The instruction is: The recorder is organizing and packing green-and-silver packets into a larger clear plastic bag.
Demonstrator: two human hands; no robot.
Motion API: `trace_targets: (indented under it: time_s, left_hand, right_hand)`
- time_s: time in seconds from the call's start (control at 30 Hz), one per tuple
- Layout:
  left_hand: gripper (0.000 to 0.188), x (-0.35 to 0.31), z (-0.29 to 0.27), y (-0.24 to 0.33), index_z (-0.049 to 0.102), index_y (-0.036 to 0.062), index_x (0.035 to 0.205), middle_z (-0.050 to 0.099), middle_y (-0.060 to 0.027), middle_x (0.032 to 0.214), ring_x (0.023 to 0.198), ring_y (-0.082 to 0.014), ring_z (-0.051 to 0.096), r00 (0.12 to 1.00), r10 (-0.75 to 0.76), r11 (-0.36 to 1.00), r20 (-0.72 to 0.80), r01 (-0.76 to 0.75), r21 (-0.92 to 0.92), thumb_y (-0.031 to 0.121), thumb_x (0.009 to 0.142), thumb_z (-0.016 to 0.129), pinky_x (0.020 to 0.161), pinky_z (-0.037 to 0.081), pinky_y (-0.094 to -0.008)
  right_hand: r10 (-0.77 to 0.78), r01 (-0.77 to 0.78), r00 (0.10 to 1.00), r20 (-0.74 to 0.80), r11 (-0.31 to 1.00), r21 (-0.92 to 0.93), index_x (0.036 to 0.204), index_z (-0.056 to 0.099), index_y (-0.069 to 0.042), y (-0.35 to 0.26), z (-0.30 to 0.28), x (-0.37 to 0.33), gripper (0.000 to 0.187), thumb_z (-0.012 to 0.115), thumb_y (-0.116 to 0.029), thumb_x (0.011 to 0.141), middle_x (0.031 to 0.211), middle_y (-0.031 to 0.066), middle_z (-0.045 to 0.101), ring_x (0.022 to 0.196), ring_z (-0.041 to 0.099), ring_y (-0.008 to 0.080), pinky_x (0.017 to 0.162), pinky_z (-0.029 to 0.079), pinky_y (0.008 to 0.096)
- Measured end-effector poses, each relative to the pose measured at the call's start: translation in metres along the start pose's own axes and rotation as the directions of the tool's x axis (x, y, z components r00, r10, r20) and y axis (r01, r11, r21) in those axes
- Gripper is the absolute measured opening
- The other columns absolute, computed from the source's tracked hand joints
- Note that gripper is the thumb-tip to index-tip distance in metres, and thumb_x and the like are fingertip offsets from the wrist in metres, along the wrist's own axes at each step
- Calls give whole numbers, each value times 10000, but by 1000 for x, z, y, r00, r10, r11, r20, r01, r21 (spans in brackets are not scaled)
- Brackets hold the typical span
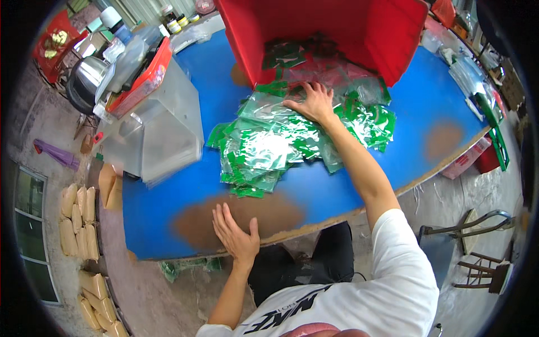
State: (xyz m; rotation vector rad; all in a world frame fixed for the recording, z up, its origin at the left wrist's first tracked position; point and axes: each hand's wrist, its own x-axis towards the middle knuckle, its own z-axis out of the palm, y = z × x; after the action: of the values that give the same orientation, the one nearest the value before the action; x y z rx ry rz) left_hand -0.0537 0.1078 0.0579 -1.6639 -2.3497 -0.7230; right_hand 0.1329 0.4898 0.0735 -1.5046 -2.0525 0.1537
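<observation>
We see bold black lettering [307, 302] slanting across the chest of the white shirt [365, 300] at the near edge, with a line of smaller, thinner letters [288, 306] just beside it. At the far left, we find small jars [182, 21] with yellow bands that look like labels, too tiny for us to read. Glare hides whatever print the green-and-clear plastic packets [261, 149] in the middle may carry.

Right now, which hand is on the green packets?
The right hand, on the green-and-clear packets; the left hand is apart from them, by the near edge of the blue table.
</observation>
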Motion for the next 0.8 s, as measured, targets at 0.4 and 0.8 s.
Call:
trace_targets:
  time_s: [0.4, 0.8]
  left_hand:
    - [933, 2, 0, -8, 199, 42, 1558, 227, -264, 1576, 1460, -429, 233, 994, -47, 989, -102, 32, -146, 545, 897, 623, 1175, 186, -570]
    - [1094, -7, 0, -10, 240, 39, 1539, 245, -300, 1544, 1419, -464, 271, 992, -38, 962, -122, 3, -272, 583, 753, 773, 1155, 215, -564]
  right_hand:
    - [-165, 161, 984, -60, 984, -73, 1363, 553, -92, -77, -15, -118, 973, 659, -784, 687, 1422, 242, 460, 1346, 361, 451, 1061, 228, 721]
    - [-278, 278, 960, 16, 960, -22, 1436, 469, -111, -88, -33, -223, 1002, 612, -801, 724, 1474, 264, 389, 1413, 264, 493, 1121, 146, 706]
